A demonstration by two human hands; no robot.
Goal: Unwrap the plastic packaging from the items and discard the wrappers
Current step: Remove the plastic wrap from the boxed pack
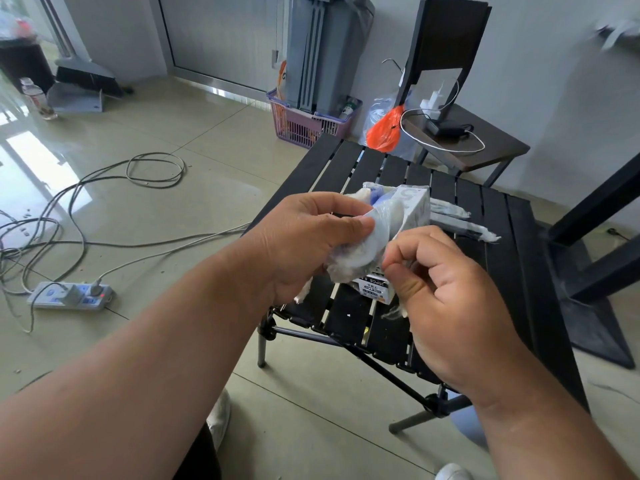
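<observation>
- The left hand (311,237) was curled round a bunch of clear plastic wrap (360,244), thumb pressed over it, holding the film and the end of a small white box (412,209) up above the near part of the black slatted table (381,327).
- The right hand (446,296) had its fingers folded in, thumb and forefinger pinching a shred of the wrap at the box's lower, printed end; a loose wisp of film hung below that hand.
- The box sat between the two hands, tilted, its far end poking out past the left fingers – partly bared, it seemed, though the film blurred the edges.
- On the table just behind lay two more wrapped items (460,220), long and thin, their plastic on.
- The step in hand looked to be the peeling itself: film gathered in the left, a torn edge drawn by the right.
- Next, by my reckoning, the right hand would need to pull its pinch away from the box while the left kept hold of the box rather than only the film – otherwise the box might slip out and drop.
- No bin for the wrappers could be made out near the table.
</observation>
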